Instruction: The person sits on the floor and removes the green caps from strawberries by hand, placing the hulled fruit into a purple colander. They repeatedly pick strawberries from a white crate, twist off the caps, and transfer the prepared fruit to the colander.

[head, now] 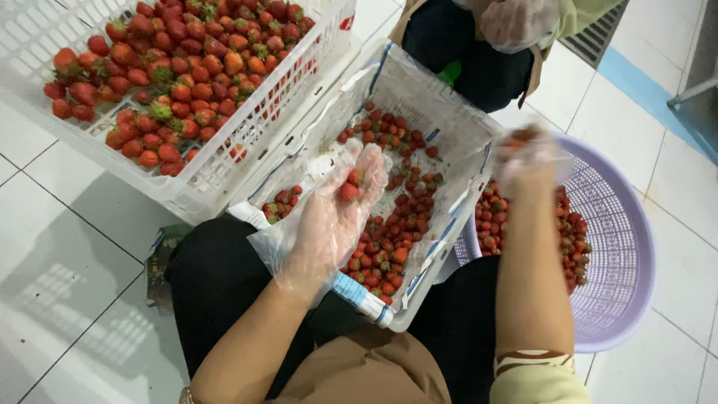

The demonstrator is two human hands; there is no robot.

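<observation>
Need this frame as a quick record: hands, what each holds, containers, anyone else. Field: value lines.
left hand: left hand, clear plastic glove, palm up, strawberries on the fingers
right hand: right hand, gloved, blurred, over the purple basket; grip unclear
lap: paper-lined tray of small strawberries on the knees
left side: white crate heaped with strawberries
right side: purple basket partly filled with strawberries
other person: gloved hand at top edge, facing the wearer
floor: white tiles

left grip [336, 217]: clear plastic glove | right grip [527, 153]: same | trousers: black | apron: tan
</observation>
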